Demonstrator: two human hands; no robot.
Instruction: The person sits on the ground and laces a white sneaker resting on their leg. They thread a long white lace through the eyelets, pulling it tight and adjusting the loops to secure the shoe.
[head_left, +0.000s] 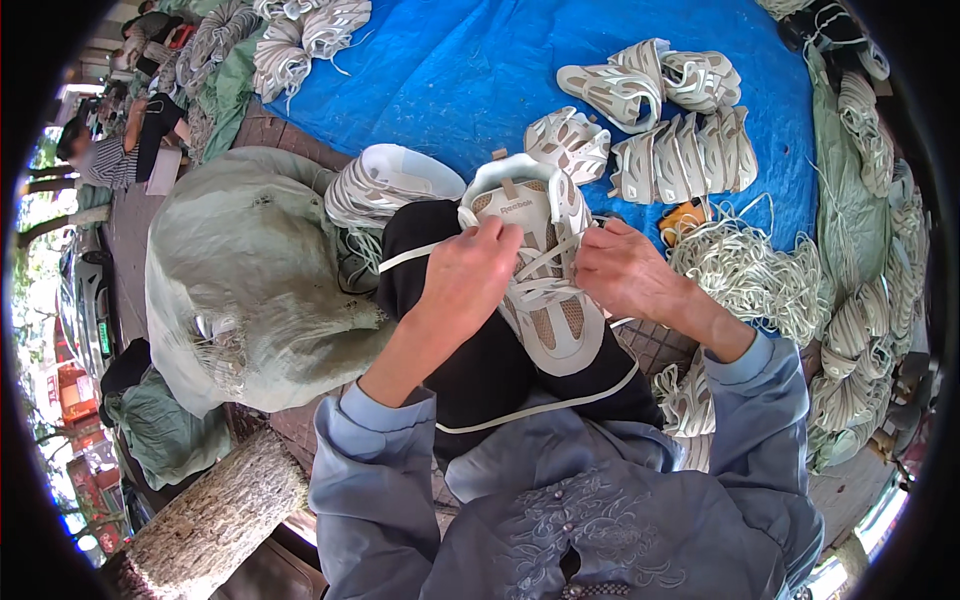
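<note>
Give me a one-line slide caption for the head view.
Both hands, left hand and right hand, thread a lace through a white shoe on the lap, beside piled laces.

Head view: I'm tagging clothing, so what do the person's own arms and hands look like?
Both arms wear loose grey-blue sleeves pushed up the forearms. The left hand and right hand are bare: no gloves, rings or watch visible. The matching top has stitched floral embroidery.

1. I see a small beige label (517, 207) on the tongue of the white shoe (540, 280) on my lap.
2. A big pale green woven sack (240, 290) bulges at my left.
</note>
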